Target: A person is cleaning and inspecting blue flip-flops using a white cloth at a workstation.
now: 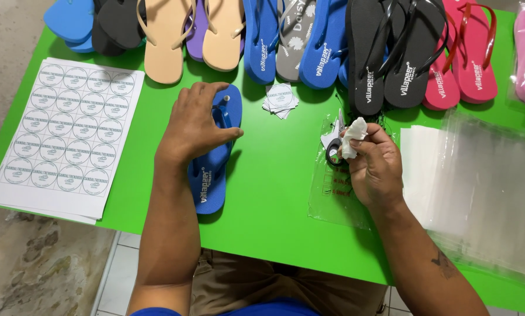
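from the head camera, looking down, the left hand point(193, 126) lies flat with fingers spread over the toe end of a blue flip-flop point(211, 169), pressing it onto the green table point(274, 193), heel end toward the person; the right hand point(374, 167) is closed round a crumpled bit of white paper point(353, 136), pinched between thumb and fingers, just above a pair of scissors point(332, 146) lying on a clear plastic bag point(332, 199) — as for progress, this flip-flop looks unpacked and bare of any round sticker, so it seems the work on it is at an early stage; a small heap of cut stickers point(280, 98) waits just past it, a full sticker sheet point(69, 131) lies uncut at the left, and a stack of clear bags point(479, 187) sits at the right, so much seems left to do — a row of flip-flops point(309, 41) in blue, tan, grey, black and pink lines the far edge; the table is bright green and smooth, with pale floor tiles and rough grey concrete showing below its near left corner
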